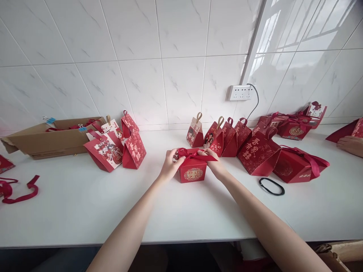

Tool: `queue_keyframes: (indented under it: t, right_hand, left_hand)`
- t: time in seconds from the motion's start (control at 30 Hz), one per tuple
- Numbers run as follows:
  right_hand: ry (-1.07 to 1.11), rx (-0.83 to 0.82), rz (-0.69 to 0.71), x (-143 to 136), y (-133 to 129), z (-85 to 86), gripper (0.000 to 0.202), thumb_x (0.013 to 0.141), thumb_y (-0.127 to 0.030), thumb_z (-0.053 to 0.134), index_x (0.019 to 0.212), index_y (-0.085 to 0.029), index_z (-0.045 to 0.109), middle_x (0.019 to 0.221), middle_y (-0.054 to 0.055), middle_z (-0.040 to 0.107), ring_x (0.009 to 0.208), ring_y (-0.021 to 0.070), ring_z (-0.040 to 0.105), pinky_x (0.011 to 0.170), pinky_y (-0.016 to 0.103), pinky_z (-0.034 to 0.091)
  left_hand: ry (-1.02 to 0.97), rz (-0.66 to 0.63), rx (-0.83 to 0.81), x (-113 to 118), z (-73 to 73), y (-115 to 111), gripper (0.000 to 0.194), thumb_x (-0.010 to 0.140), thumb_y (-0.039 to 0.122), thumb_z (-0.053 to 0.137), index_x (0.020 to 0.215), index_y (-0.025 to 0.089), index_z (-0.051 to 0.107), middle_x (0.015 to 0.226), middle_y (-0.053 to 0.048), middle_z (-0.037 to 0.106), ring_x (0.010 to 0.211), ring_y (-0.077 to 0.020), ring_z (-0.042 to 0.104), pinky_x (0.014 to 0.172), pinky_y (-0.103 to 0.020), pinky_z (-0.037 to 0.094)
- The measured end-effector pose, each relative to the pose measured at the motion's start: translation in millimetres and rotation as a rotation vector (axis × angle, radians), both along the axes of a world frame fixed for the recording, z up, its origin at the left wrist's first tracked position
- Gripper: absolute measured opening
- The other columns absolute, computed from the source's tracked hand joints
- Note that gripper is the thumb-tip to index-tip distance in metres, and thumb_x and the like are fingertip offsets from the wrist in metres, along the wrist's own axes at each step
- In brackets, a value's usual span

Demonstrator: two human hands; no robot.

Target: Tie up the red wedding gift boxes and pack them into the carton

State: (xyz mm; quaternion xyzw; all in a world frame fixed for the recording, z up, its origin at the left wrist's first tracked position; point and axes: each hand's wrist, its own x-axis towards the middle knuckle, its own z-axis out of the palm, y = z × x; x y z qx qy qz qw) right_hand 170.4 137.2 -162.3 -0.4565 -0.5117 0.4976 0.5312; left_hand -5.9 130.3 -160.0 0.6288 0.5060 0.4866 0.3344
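A small red gift box [193, 173] with a gold round emblem stands upright on the white table, between my hands. A red ribbon [188, 155] is tied in a bow on its top. My left hand [171, 163] pinches the bow's left side, thumb in front. At the right side of the bow, my right hand [212, 161] has its fingers closed on the ribbon. Just behind stand several red boxes with loop handles, the nearest one [214, 139] partly hidden by my right hand.
Boxes [133, 151] and an open cardboard carton [62, 141] stand at the left, with a loose ribbon [25, 196]. Larger red boxes [259, 153], a black band [271, 187] and another person's hand [351, 144] are at the right. A power strip [240, 93] is on the wall.
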Motion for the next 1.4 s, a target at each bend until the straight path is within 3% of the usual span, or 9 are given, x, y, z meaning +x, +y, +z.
queue_keyframes:
  t: [0.73,1.4]
  right_hand:
    - [-0.085,-0.007,-0.007,0.5,-0.3,3.4,0.034,0.071,-0.052,0.060,0.074,-0.021,0.046,0.073,-0.002,0.054,0.063,0.0136,0.049,0.058,0.027,0.034]
    - [-0.100,0.010,0.010,1.7,-0.7,2.8,0.040,0.069,-0.056,0.060,0.073,-0.020,0.043,0.076,-0.002,0.052,0.065,0.0129,0.050,0.060,0.027,0.035]
  left_hand:
    - [-0.018,-0.025,-0.007,0.2,0.4,0.4,0.030,0.072,0.034,0.055,0.098,0.021,0.058,0.101,-0.006,0.045,0.086,-0.0164,0.051,0.074,-0.029,0.048]
    - [-0.031,-0.025,0.000,0.1,0.9,0.0,0.029,0.072,0.033,0.056,0.098,0.022,0.060,0.102,-0.005,0.046,0.087,-0.0166,0.052,0.074,-0.028,0.047]
